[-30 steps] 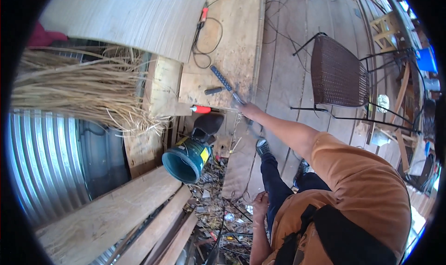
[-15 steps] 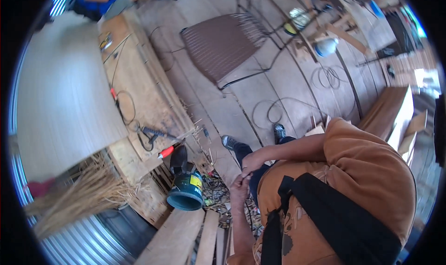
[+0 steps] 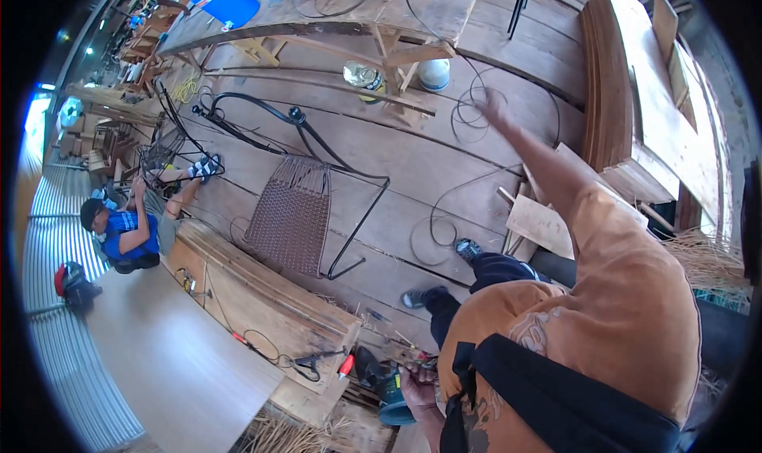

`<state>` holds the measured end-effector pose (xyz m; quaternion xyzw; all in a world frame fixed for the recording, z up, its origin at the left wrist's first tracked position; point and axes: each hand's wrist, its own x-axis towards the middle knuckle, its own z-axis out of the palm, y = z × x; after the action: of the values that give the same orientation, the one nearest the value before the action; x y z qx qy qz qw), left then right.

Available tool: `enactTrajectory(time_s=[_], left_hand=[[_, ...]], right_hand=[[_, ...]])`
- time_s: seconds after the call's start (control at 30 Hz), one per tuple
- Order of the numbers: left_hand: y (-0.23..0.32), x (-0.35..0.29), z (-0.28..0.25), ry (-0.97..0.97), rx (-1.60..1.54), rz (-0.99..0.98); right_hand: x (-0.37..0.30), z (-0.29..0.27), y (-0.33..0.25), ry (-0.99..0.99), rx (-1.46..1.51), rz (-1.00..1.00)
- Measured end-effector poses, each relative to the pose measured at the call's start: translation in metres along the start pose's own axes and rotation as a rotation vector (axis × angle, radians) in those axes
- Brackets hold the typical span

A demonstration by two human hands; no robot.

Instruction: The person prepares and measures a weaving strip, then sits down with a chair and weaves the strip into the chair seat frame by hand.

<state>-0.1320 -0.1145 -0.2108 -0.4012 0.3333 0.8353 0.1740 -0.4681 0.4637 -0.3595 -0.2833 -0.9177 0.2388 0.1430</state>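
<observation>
My right arm is stretched far out ahead, and my right hand (image 3: 494,110) is a blur over the loose thin dark strand (image 3: 468,124) coiled on the plank floor. Its fingers are too smeared to read. Low beside my body, my left hand (image 3: 418,383) has curled fingers; what they hold, if anything, is hidden. It overlaps a dark green bucket (image 3: 396,413) in view; whether they touch I cannot tell. Ahead on the left stands a chair with a black metal frame (image 3: 357,227) and a brown woven panel (image 3: 290,211) that has loose strands at its far edge.
A low wooden bench (image 3: 274,294) holds wire and a red-handled tool (image 3: 347,366). Another person (image 3: 131,231) in blue sits at the far left. A worktable (image 3: 333,17) with a blue bucket (image 3: 228,1) stands ahead; stacked boards (image 3: 607,96) lie at the right.
My hands, together before my body earlier, are now far apart: the right has swung forward and right, the left stays low. My view has turned, bringing the worktable into sight.
</observation>
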Motion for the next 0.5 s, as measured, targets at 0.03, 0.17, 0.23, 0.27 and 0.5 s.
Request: enactTrajectory(time_s=[0.03, 0.17, 0.23, 0.27, 0.5], left_hand=[[0.011, -0.006, 0.027, -0.048, 0.026, 0.036], [0.019, 0.003, 0.116, -0.065, 0.429, -0.039], [0.015, 0.017, 0.152, -0.102, 0.614, -0.168], [0.019, 0.03, 0.161, -0.116, 0.709, -0.098], [0.024, 0.111, 0.251, -0.4, 1.068, 0.215]], right_hand=[[0.011, -0.014, -0.027, 0.039, 0.085, 0.181], [0.043, -0.053, -0.029, -0.034, 0.264, 0.393], [0.041, -0.034, -0.009, -0.227, 0.816, 0.201], [0.015, -0.023, -0.055, -0.314, 0.805, 0.123], [-0.127, -0.062, -0.134, -0.541, 1.166, 0.407]])
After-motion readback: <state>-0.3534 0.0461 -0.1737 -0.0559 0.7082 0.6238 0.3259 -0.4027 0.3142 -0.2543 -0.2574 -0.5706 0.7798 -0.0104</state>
